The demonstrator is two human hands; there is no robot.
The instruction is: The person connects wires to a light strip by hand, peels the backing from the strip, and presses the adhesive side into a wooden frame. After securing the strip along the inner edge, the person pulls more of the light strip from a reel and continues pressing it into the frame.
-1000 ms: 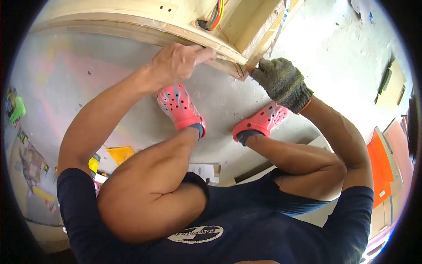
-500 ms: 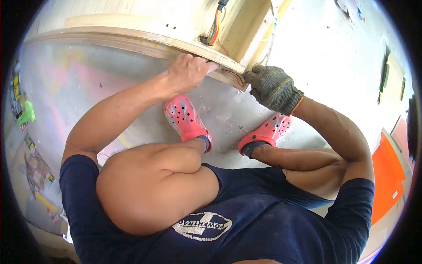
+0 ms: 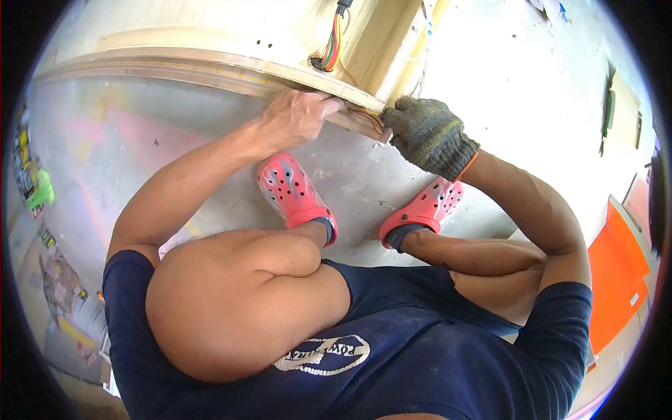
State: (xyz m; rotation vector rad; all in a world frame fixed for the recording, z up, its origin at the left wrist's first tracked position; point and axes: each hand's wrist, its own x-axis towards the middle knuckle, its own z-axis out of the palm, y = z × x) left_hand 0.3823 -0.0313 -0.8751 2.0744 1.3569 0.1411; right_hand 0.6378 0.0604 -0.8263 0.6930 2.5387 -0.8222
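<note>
A pale wooden frame (image 3: 175,43) with a curved double edge lies across the top of the view. My bare left hand (image 3: 297,117) is at its front edge, fingers bent into the gap between the two wooden strips; what they hold is hidden. Thin dark and red wires (image 3: 369,119) run in that gap, between my two hands. My right hand (image 3: 428,133), in a grey knitted glove, has its fingers curled at the frame's corner, and their grip cannot be made out. A bundle of coloured cables (image 3: 334,46) comes out of a hole in the wood.
My feet in pink clogs (image 3: 288,187) rest on the grey floor (image 3: 210,126) below the frame. An orange panel (image 3: 616,280) stands at the right, near a pale board (image 3: 623,112). Wrappers and a green piece (image 3: 42,190) lie at the far left.
The frame appears slightly further left and up in the view. My left hand has turned a little at the gap, and my gloved right hand stays at the corner.
</note>
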